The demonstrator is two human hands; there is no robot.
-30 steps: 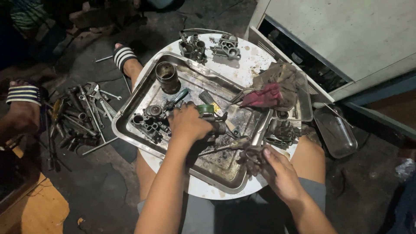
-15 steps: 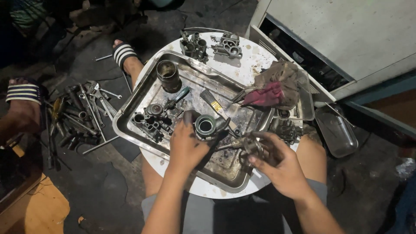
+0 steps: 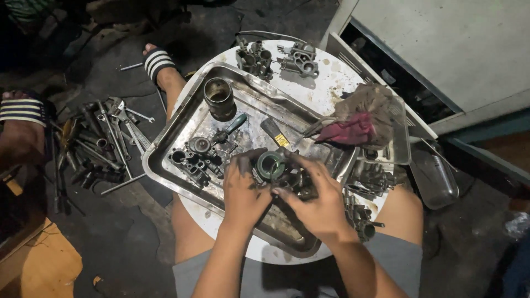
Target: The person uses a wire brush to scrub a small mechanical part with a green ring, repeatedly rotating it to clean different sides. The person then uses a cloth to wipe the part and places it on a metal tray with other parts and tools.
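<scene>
Silver tray (image 3: 165, 144), magenta rag (image 3: 353, 131), black-and-white striped sandal (image 3: 157, 62).

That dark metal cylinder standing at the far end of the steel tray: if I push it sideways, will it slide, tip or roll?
The cylinder stands upright on its flat end, so it would probably slide first. The tray looks greasy, which likely helps sliding. It looks like thick metal, so probably heavy for its size; once tipped, its round wall could roll.

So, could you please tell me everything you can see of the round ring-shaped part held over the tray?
The dark round metal ring-shaped part has a greenish inner rim around an open centre and looks greasy. It faces up toward the camera, over the middle of the dented shiny steel tray. The left hand and right hand, both grimy, grip it from either side with their fingertips.
</scene>
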